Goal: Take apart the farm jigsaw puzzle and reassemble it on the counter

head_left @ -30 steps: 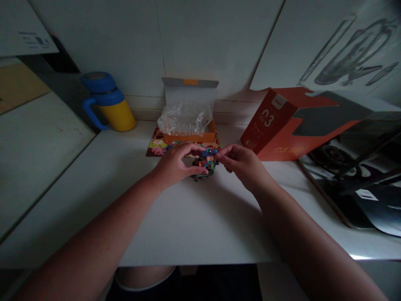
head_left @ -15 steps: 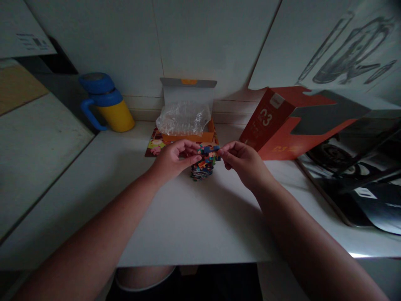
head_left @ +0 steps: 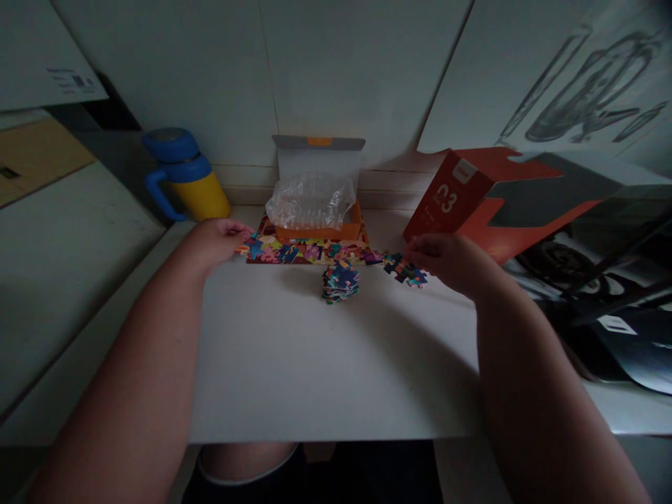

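Note:
My left hand is closed on the left end of a band of colourful jigsaw puzzle pieces. The fingers of my right hand pinch jigsaw puzzle pieces at the right, several of them interlocked. Between the hands, colourful pieces run across the front of a printed picture sheet; whether they form one joined strip I cannot tell. On the table between my hands stands a small pile of stacked jigsaw pieces, touched by neither hand.
Behind the pieces, an open orange box holds clear bubble wrap. A blue and yellow mug stands at the back left. A large red-orange box leans at the right, beside dark glossy items. The white table ends near my lap.
My hands have spread apart, left hand leftward and right hand rightward, from close together above the pile. Jigsaw pieces have moved outward with them. The pile stays in place.

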`<state>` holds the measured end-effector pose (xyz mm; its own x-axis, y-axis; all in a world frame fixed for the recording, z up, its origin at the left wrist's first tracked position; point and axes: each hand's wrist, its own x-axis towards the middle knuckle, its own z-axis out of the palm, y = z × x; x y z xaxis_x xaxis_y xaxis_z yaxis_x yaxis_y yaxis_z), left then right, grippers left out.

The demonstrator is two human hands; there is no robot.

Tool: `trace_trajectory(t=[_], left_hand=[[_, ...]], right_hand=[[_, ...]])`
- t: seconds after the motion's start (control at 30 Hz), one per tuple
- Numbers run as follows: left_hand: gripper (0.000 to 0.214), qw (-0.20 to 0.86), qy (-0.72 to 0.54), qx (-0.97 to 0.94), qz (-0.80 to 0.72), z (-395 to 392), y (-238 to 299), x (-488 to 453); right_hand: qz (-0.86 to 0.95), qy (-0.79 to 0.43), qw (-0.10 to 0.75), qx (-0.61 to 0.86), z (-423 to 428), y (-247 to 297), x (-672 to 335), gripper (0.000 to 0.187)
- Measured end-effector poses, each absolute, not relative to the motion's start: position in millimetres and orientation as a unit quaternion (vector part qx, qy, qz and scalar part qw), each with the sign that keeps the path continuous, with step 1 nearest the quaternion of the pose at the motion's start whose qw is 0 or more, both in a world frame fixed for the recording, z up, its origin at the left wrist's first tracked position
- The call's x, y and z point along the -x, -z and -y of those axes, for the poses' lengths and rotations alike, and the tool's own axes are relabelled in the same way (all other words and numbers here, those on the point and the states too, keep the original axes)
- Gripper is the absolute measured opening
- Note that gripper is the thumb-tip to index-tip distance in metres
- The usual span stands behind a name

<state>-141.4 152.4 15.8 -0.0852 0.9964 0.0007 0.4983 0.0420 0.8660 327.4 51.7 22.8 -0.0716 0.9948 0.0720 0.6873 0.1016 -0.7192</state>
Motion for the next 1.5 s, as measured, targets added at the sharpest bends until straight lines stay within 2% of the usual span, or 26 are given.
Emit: trace_trajectory(t=[0.17,0.37,0.47,0.57,0.77,0.93,1.07,1.2,1.5], left_hand=[[0.022,0.31,-0.278,-0.61,-0.674,-160,-3,144],[0.015,0.156,-0.228,-0.698,-0.66,-157,5,132],[0.016,0.101,-0.231,-0.734,-0.631,-149,2,119],[0.024,0.096,-0.241,-0.781,-0.567,-137,-5,97],[0.032,0.162,-0.277,-0.85,-0.417,-107,-14,52],[0.044,0.249,-0.281,-0.856,-0.355,-90,-12,35],[0.058,0.274,-0.272,-0.864,-0.324,-84,-13,31],[0.066,0.251,-0.266,-0.875,-0.317,-83,-11,29],[0.055,0.243,-0.27,-0.88,-0.306,-83,-7,26]], right_hand=[[0.752,-0.249,0.12,0.598,-51,-19,-319,0.02],[0.766,-0.152,0.07,0.621,-56,-11,-308,0.011],[0.769,-0.099,0.062,0.629,-58,-8,-310,0.01],[0.764,-0.048,0.06,0.641,-58,-6,-309,0.015],[0.789,-0.01,0.059,0.611,-57,3,-291,0.03],[0.789,-0.028,0.071,0.61,-59,13,-281,0.043],[0.783,-0.045,0.08,0.616,-58,15,-277,0.051],[0.795,-0.03,0.103,0.597,-58,16,-275,0.05],[0.791,-0.006,0.093,0.604,-60,22,-277,0.041]])
